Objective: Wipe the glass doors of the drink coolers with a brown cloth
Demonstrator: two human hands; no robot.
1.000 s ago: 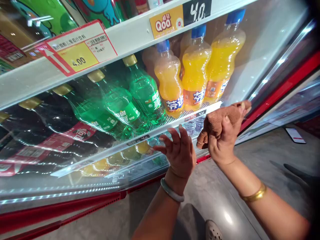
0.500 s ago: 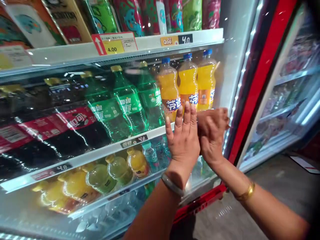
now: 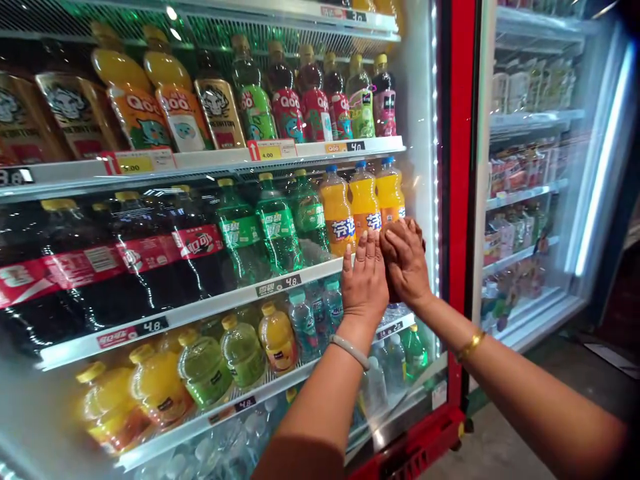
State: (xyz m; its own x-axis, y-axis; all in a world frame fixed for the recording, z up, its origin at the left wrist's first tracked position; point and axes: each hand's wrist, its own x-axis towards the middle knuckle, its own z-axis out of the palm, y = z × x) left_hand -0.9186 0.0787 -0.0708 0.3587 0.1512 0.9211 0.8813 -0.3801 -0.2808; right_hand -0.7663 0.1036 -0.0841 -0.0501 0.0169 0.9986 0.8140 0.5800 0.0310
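My left hand (image 3: 365, 277) lies flat against the cooler's glass door, fingers stretched upward and a pale bangle on its wrist. Close beside it, my right hand (image 3: 409, 267) is against the glass with its fingers bent but apart; a gold bracelet circles that wrist. A brown shape behind the right hand looks like its reflection, and I make out nothing held. Behind the glass, orange soda bottles (image 3: 364, 197) with blue caps stand just above my hands, their lower parts partly covered. Green soda bottles (image 3: 280, 223) stand to their left.
Cola bottles (image 3: 150, 250) fill the shelf's left part. Juice bottles (image 3: 277, 337) stand on the shelf below, and more drinks (image 3: 310, 97) above. A red door frame (image 3: 460, 200) runs up the right side. Another lit cooler (image 3: 530, 187) stands beyond it.
The view has drawn back and tilted, showing more shelves. My right hand, blurred before, appears sharper and stays beside the left. The left hand remains flat.
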